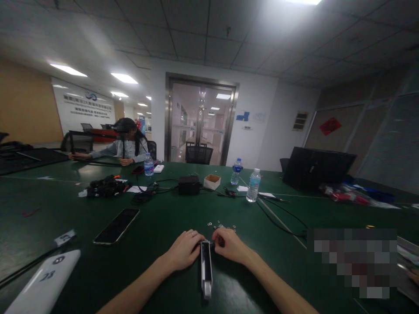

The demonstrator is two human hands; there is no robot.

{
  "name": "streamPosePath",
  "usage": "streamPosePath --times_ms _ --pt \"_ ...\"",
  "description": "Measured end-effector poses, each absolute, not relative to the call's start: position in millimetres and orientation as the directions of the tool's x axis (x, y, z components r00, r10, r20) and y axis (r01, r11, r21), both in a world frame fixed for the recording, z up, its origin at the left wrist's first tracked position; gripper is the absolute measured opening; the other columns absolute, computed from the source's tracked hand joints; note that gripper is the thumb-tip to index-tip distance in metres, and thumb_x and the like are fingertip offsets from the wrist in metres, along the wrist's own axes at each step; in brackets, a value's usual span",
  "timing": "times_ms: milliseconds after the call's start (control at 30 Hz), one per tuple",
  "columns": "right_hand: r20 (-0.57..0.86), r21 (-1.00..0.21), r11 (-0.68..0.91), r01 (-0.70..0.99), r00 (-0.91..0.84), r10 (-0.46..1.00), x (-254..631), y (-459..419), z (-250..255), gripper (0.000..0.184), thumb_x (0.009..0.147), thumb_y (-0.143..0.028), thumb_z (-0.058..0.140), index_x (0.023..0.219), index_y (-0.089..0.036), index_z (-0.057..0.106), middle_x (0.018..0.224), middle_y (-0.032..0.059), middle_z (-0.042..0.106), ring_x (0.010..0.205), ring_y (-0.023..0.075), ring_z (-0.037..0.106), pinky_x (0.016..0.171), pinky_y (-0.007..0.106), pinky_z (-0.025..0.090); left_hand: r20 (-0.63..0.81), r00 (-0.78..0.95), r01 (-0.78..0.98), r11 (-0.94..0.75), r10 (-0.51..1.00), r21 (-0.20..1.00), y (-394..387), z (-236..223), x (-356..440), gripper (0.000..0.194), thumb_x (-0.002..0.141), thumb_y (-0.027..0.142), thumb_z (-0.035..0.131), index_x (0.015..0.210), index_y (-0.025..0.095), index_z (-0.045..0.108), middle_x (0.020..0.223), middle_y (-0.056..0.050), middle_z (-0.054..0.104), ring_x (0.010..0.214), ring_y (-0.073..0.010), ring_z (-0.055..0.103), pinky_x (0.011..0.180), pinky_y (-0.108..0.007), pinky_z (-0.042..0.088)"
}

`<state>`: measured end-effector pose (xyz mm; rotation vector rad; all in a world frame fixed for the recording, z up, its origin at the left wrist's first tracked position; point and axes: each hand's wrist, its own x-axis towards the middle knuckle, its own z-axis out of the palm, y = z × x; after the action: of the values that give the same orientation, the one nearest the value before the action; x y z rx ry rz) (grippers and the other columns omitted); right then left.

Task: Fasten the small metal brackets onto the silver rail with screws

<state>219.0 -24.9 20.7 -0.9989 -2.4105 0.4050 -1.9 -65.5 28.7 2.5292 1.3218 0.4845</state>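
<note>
The slim metal-framed part (206,266) lies on the green table (157,285), the left hand (186,249) bent against its far end, the right hand (231,246) curled narrow there; grips unclear. Small rings (210,224) remain loose beyond; overall progress is unclear.

The green surface (157,279) looks smooth and faintly glossy; the phone (117,226) has a glossy dark face; the water bottles (253,185) are clear plastic; the door frame (168,117) is metal (brushed, by its soft sheen); the small nuts (210,224) look metallic.
</note>
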Motion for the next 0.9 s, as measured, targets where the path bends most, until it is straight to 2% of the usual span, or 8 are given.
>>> streamPosePath --times_ms 300,667,900 --pt "0.347 -0.412 0.736 0.537 -0.655 0.671 222.1 -22.6 16.7 0.016 0.073 -0.007 0.057 0.084 -0.017 0.064 0.074 -0.0009 0.062 0.066 0.0114 0.056 0.065 0.022 0.044 0.184 0.525 0.741 -0.553 0.831 0.381 -66.6 29.6 -1.6 0.027 0.094 0.021 0.043 0.115 0.023 0.059 0.112 -0.004 0.062 0.102 -0.0212 0.055 0.089 -0.034 0.043" --pt "0.357 -0.415 0.742 0.526 -0.656 0.665 224.3 -21.8 16.2 0.020 0.074 -0.007 0.056 0.090 -0.018 0.063 0.083 0.0009 0.062 0.074 0.0132 0.057 0.068 0.023 0.044 0.186 0.526 0.744 -0.555 0.830 0.371 -66.8 30.1 -1.5 0.026 0.093 0.019 0.044 0.115 0.023 0.059 0.111 -0.003 0.062 0.102 -0.0209 0.056 0.089 -0.034 0.043" --pt "0.353 -0.421 0.735 0.532 -0.651 0.672 223.5 -21.4 14.8 0.019 0.073 -0.007 0.058 0.088 -0.018 0.062 0.077 -0.0008 0.063 0.069 0.0124 0.056 0.067 0.023 0.044 0.211 0.535 0.741 -0.574 0.818 0.348 -63.1 23.9 -1.9 0.026 0.092 0.018 0.045 0.114 0.023 0.058 0.111 -0.003 0.062 0.102 -0.0207 0.056 0.087 -0.033 0.043"
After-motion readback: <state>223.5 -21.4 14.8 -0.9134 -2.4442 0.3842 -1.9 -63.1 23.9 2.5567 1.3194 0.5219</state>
